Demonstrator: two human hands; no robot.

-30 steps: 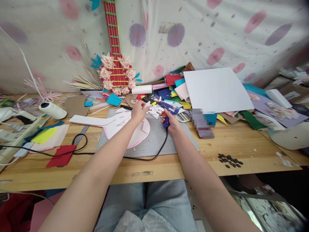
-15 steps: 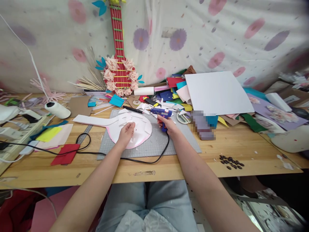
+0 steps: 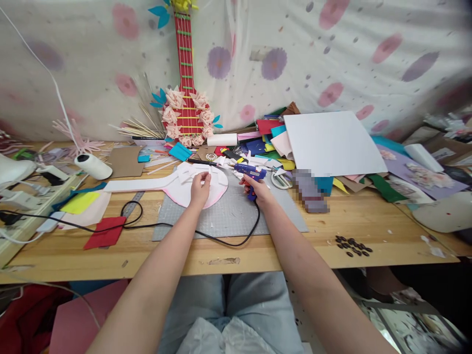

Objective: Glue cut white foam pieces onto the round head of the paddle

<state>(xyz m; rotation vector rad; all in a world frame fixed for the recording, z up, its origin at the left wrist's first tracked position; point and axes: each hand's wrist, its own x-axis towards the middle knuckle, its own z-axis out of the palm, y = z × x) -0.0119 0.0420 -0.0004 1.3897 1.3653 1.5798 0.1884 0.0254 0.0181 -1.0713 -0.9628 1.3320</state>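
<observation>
My right hand (image 3: pixel 259 191) is wrapped round the grip of a blue glue gun (image 3: pixel 250 171), its nozzle pointing left. My left hand (image 3: pixel 201 189) is closed in a pinch above a white lute-shaped foam board cutout (image 3: pixel 173 195) with pink along its rounded edge. What those fingers hold, if anything, is too small to make out. Several white foam strips (image 3: pixel 188 173) stand or lie on the cutout's round body, while its long neck points left. Under it lies a grey cutting mat (image 3: pixel 236 216). The gun's black cord (image 3: pixel 221 241) crosses the mat below my hands.
A red paper instrument with pink flowers (image 3: pixel 187 115) leans on the back curtain. Coloured sheets and a white board (image 3: pixel 334 142) lie back right. Black oval pieces (image 3: pixel 352 245) sit near the front right edge. At left are a power strip (image 3: pixel 22 216) and red felt (image 3: pixel 105 232).
The foam cutout has shifted away from me and slightly left on the mat. My left hand has moved up and right, closer to the glue gun, which stays nearly in place.
</observation>
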